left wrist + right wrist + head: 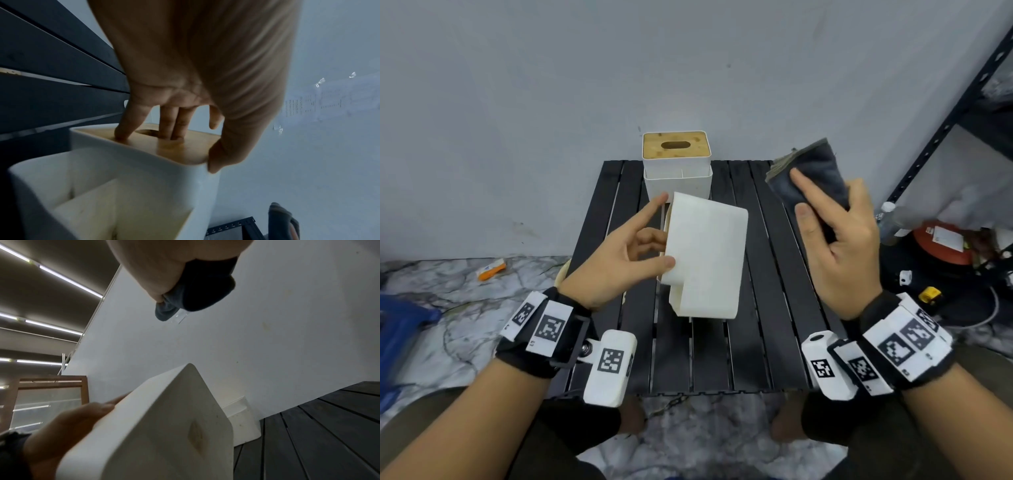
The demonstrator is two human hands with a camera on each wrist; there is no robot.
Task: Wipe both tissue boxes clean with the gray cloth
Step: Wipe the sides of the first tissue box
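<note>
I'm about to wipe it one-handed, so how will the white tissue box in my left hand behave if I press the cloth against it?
The held tissue box looks rigid, so it probably won't flex. The left hand grips only one end, so pressure may twist it. Its smooth sides could slip. The gray cloth in the right hand looks soft.

both hands (619, 253) (839, 246) raised, fingers curled, gripping

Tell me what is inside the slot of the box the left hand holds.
Two fingers of the left hand reach into the lid slot of the held box. Whatever lies deeper is covered.
</note>
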